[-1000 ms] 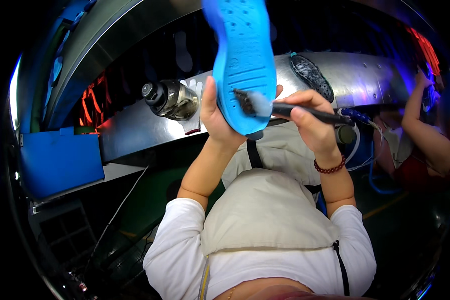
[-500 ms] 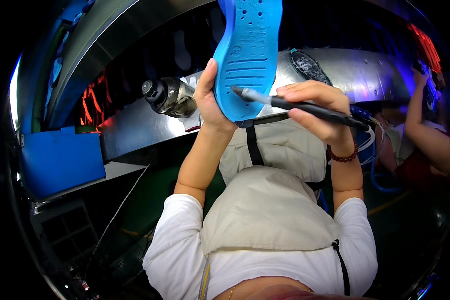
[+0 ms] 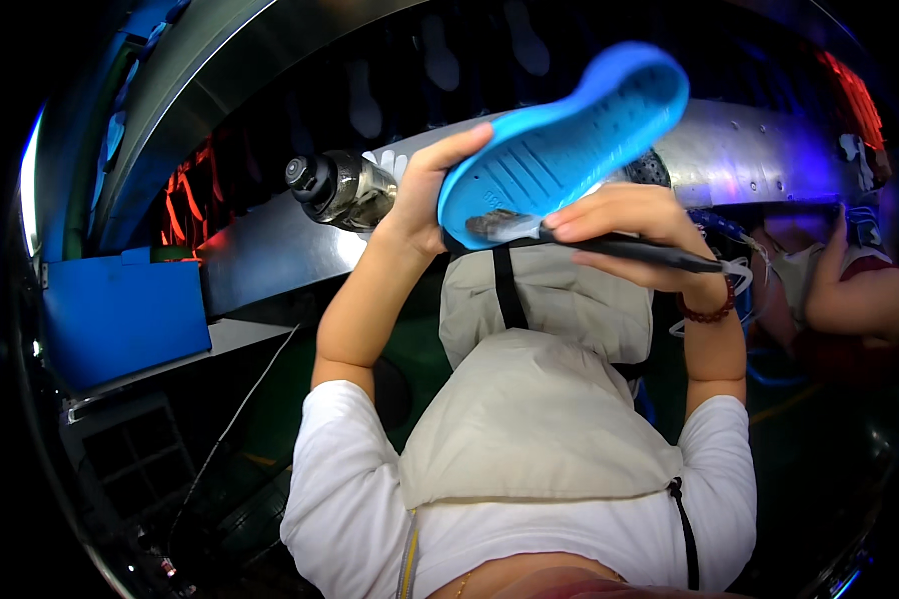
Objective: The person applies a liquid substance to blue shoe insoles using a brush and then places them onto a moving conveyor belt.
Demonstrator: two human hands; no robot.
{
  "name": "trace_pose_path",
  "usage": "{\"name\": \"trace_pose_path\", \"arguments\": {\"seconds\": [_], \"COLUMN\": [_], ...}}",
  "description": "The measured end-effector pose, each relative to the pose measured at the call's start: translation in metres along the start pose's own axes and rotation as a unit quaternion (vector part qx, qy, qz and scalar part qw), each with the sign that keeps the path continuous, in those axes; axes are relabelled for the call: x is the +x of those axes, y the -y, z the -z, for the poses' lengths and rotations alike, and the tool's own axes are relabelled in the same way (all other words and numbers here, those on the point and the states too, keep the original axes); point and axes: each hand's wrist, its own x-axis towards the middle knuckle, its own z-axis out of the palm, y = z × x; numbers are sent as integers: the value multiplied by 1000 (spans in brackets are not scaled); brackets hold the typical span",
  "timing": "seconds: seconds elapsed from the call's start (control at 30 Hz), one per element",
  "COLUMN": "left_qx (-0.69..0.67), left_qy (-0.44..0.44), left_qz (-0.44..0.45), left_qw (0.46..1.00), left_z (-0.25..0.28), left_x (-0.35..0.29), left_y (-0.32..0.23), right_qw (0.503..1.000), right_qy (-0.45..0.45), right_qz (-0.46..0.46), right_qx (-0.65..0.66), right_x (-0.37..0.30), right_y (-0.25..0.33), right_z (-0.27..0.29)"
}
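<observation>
My left hand (image 3: 420, 205) is closed round one end of a blue shoe sole (image 3: 544, 165), thumb along its upper edge. The sole tilts up to the far right, its ridged, hollowed face toward me. In my right hand (image 3: 634, 220) is a brush (image 3: 659, 253) with a black handle, gripped between thumb and fingers. The brush's bristles, slightly blurred, rest on or just over the sole near the end that I hold. Partly hidden behind the sole, a dark speckled sole (image 3: 649, 168) lies on the metal bench (image 3: 739, 160).
A dark-capped bottle (image 3: 345, 190) lies tilted on the bench, left of my left hand. Beyond, grey soles (image 3: 440, 55) sit on a dark surface. A blue box (image 3: 125, 314) stands at left. Another person's arm (image 3: 829, 255) shows at right. Red light glows at both sides.
The sole has turned clockwise, its far end swinging right and its inner face opening to view. My left hand turned with it. The brush has moved slightly down, toward the sole's near end.
</observation>
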Motion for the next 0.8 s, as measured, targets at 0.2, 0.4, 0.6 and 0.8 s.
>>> {"name": "trace_pose_path", "arguments": {"seconds": [0.2,0.4,0.6,0.8], "left_qx": [207,300,312,207], "left_qy": [-105,-103,-117,-124], "left_qz": [127,145,141,94], "left_qw": [964,937,932,966], "left_z": [-3,6,10,21], "left_x": [-10,-17,-20,-15], "left_y": [7,9,9,23], "right_qw": [986,987,977,955], "right_qy": [161,159,187,58], "right_qz": [-42,-37,-70,-263], "right_qx": [27,13,-76,127], "right_x": [-6,-14,-13,-17], "right_y": [6,-8,-13,-5], "right_z": [15,20,33,34]}}
